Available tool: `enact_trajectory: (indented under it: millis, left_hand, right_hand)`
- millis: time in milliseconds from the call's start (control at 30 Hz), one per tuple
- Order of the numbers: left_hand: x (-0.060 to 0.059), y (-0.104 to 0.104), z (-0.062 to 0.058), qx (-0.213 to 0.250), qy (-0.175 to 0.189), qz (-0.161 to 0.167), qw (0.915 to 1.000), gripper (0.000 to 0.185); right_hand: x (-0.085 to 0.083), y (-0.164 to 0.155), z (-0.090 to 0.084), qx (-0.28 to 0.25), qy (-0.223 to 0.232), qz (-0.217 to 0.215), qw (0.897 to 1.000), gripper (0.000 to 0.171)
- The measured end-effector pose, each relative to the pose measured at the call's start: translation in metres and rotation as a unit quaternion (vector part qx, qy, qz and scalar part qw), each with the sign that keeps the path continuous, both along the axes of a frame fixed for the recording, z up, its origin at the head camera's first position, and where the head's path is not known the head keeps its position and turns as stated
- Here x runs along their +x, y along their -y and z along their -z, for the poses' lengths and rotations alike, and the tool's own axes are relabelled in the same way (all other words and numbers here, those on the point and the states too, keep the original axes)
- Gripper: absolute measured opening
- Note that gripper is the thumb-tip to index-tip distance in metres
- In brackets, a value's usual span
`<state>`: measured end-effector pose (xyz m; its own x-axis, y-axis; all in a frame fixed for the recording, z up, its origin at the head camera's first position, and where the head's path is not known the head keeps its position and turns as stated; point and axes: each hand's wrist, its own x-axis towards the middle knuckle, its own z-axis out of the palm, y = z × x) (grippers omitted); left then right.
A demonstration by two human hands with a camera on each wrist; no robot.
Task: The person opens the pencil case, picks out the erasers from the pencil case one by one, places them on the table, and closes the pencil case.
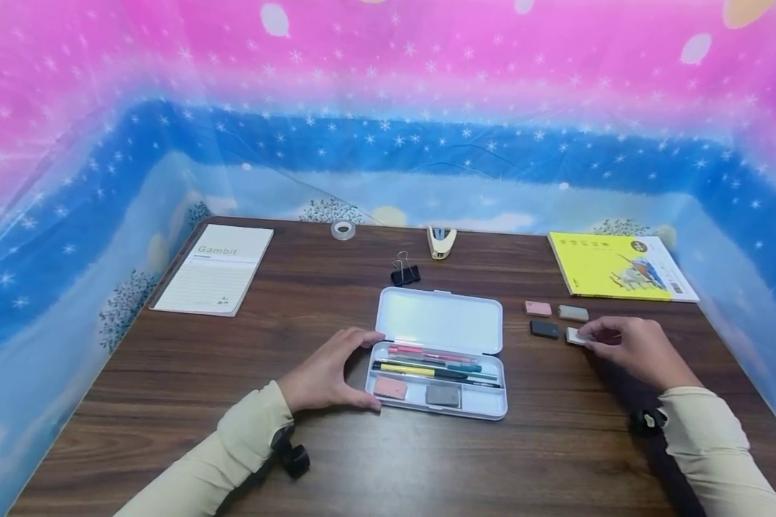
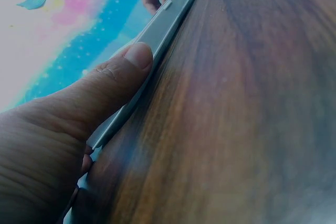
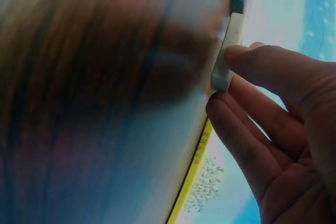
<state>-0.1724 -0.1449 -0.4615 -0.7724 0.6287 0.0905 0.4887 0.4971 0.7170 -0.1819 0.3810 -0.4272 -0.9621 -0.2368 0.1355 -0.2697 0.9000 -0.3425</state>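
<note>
An open white pencil case (image 1: 440, 316) lies on the table. My left hand (image 1: 320, 370) holds its left end, the thumb along the front wall and the fingers at the hinge side. Inside are several pens and pencils (image 1: 420, 370), with a pink eraser (image 1: 390, 388) and a grey eraser (image 1: 442, 396) in the front section. To the right, my right hand (image 1: 634, 345) pinches a white eraser (image 3: 230, 45) between thumb and fingers. Close by it lie another pink eraser (image 1: 537, 309), a lighter grey eraser (image 1: 573, 313) and a black eraser (image 1: 544, 329).
Behind the case stand a black binder clip (image 1: 405, 275), a cream stapler (image 1: 441, 244) and a tape roll (image 1: 343, 230). A white notebook (image 1: 213, 273) lies at the far left, a yellow book (image 1: 614, 269) at the back right. Patterned cloth (image 1: 388, 143) surrounds the table.
</note>
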Motion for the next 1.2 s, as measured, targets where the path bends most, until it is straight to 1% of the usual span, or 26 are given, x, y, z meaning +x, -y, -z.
enact_trajectory:
  millis: [200,467,533,600,700,767,833,933,967,1033,1067,1133,1200]
  left_hand:
    - [0.000,0.001,0.000,-0.003,0.003,-0.002,1.0000,0.099]
    - [-0.002,0.001,-0.001,0.000,0.001,-0.001,1.0000,0.098]
    - [-0.002,0.001,0.000,0.001,-0.002,0.001,1.0000,0.099]
    - [-0.003,0.001,0.001,0.001,-0.003,0.003,1.0000,0.099]
    - [-0.002,0.001,0.002,0.003,-0.004,0.005,1.0000,0.100]
    - [-0.001,0.002,0.002,0.002,-0.003,0.003,1.0000,0.100]
    - [-0.001,0.002,0.002,0.000,-0.002,0.001,1.0000,0.100]
    - [-0.001,0.002,0.002,0.000,-0.001,0.001,1.0000,0.099]
    - [-0.001,0.002,0.002,0.000,-0.002,0.001,1.0000,0.100]
    - [-0.001,0.001,0.002,0.000,-0.003,0.002,1.0000,0.100]
    - [-0.001,0.001,0.002,0.000,-0.004,0.003,1.0000,0.100]
    - [-0.001,0.001,0.002,0.001,-0.005,0.003,1.0000,0.100]
    - [-0.001,0.001,0.002,0.001,-0.005,0.003,1.0000,0.100]
  right_hand:
    - [-0.005,-0.003,0.007,-0.006,0.012,0.001,1.000,0.016]
    - [-0.008,-0.001,0.005,-0.012,0.024,0.009,1.000,0.018]
    - [-0.006,0.001,0.003,-0.015,0.017,0.012,1.000,0.020]
    - [-0.004,0.007,-0.002,-0.018,-0.003,0.011,1.000,0.022]
    - [0.002,0.027,-0.013,-0.026,-0.033,0.006,0.999,0.023]
    - [0.005,0.048,-0.021,-0.028,-0.052,-0.010,0.998,0.022]
    - [0.009,0.073,-0.027,-0.033,-0.064,-0.035,0.997,0.021]
    - [0.017,0.111,-0.032,-0.043,-0.074,-0.097,0.992,0.022]
    - [0.020,0.123,-0.031,-0.046,-0.065,-0.123,0.989,0.021]
    - [0.027,0.145,-0.029,-0.050,-0.048,-0.181,0.981,0.022]
    - [0.030,0.155,-0.027,-0.053,-0.032,-0.204,0.977,0.022]
    - [0.037,0.171,-0.024,-0.051,-0.004,-0.241,0.969,0.021]
    - [0.042,0.183,-0.020,-0.043,0.018,-0.259,0.965,0.021]
